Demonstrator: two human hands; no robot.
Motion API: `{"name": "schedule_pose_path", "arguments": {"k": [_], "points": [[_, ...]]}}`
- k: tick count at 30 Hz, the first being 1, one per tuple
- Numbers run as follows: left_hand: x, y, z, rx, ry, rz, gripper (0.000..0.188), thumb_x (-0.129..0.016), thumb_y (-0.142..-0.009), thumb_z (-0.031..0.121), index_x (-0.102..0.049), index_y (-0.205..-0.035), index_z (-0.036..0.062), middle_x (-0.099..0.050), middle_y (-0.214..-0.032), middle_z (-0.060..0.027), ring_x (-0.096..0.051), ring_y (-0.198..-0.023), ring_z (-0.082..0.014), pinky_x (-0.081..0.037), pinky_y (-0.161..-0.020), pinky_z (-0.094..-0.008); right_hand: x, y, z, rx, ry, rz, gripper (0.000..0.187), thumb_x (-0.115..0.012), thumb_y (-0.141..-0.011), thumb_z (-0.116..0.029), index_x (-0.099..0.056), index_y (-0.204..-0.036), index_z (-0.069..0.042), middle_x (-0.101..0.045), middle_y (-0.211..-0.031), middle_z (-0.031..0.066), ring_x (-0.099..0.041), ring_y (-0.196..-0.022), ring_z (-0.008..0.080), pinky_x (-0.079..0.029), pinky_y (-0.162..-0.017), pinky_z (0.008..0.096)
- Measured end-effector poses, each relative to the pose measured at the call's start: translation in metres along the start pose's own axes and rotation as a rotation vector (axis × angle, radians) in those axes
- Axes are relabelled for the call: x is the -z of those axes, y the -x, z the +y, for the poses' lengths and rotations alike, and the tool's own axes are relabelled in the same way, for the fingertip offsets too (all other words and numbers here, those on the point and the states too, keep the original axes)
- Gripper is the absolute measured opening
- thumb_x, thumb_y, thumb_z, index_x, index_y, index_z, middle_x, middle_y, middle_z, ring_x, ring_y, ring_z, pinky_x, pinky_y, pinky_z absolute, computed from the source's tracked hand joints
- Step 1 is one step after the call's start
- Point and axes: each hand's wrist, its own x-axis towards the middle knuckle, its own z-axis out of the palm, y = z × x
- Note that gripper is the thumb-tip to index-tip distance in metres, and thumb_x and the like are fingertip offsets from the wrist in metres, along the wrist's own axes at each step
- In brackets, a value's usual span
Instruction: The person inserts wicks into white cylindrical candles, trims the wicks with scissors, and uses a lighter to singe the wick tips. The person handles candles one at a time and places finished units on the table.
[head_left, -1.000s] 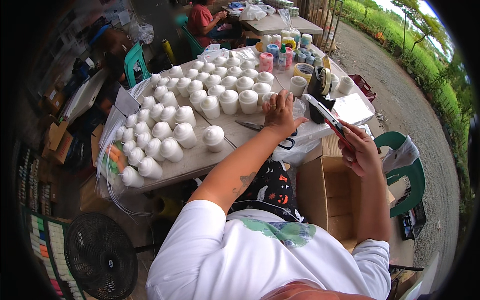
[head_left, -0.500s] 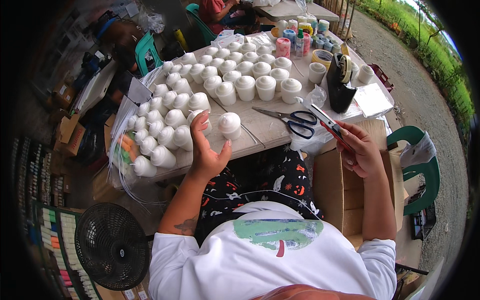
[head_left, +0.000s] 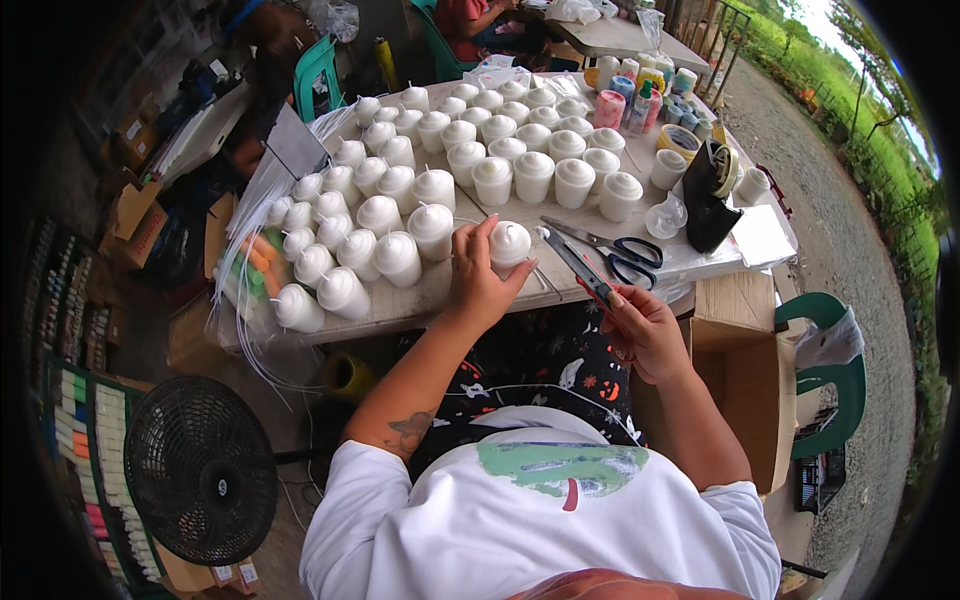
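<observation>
My left hand (head_left: pixel 484 272) curls its thumb and fingers around the side of a white candle (head_left: pixel 510 244) at the table's near edge. The candle stands upright, with a stepped, domed top and a short wick. My right hand (head_left: pixel 642 334) grips a long grey-and-red utility knife (head_left: pixel 580 268). The knife's whitish tip points up and left, close to the candle's right side. Scissors (head_left: pixel 625 256) with dark blue handles lie just beyond the knife. Many similar white candles (head_left: pixel 433 228) stand in rows to the left and behind.
On the table (head_left: pixel 390 312) are a black tape dispenser (head_left: pixel 712 200), a roll of tape (head_left: pixel 679 141), coloured candles (head_left: pixel 609 108) and white wicks (head_left: pixel 240 235). An open cardboard box (head_left: pixel 740 375) sits right, by a green chair (head_left: pixel 835 390). A fan (head_left: pixel 200 470) stands left. Another person (head_left: pixel 470 30) sits at the back.
My left hand has moved right and closed around the single candle. My right hand has brought the utility knife left and lower, nearer that candle. The whole view has shifted slightly.
</observation>
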Motion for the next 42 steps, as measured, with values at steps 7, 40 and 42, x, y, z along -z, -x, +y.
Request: {"name": "schedule_pose_path", "arguments": {"k": [7,40,42], "points": [[0.001,-0.008,-0.005,-0.003,0.265,-0.018,0.069,-0.069,-0.085,0.028,-0.034,-0.134,-0.0061,-0.043,-0.126,-0.0255,-0.046,-0.114,-0.038,-0.037,-0.099,-0.0451,-0.023,0.002,0.015,0.075,0.098,0.041,0.029,-0.058,-0.096,-0.025,-0.057,-0.116,-0.004,-0.061,-0.073,0.0025,-0.047,-0.044,0.0059,-0.033,-0.038,0.0205],[-0.013,-0.013,-0.002,0.122,0.309,-0.018,0.033,-0.052,-0.097,0.018,-0.05,-0.126,0.0011,-0.051,-0.113,-0.0167,-0.058,-0.094,-0.0228,-0.049,-0.081,-0.0318,-0.045,0.009,0.042,0.201,0.166,0.013,0.034,-0.052,-0.099,-0.018,-0.046,-0.13,-0.005,-0.056,-0.082,0.0025,-0.044,-0.047,0.0042,-0.036,-0.041,0.0194],[-0.008,-0.014,0.004,0.184,0.407,-0.061,0.034,-0.053,-0.096,0.019,-0.049,-0.124,0.0003,-0.05,-0.117,-0.0211,-0.057,-0.098,-0.0306,-0.048,-0.085,-0.0375,-0.043,0.008,0.045,0.213,0.139,0.013,0.034,-0.052,-0.099,-0.018,-0.046,-0.13,-0.004,-0.056,-0.083,0.0027,-0.044,-0.048,0.0041,-0.036,-0.041,0.0194]]}}
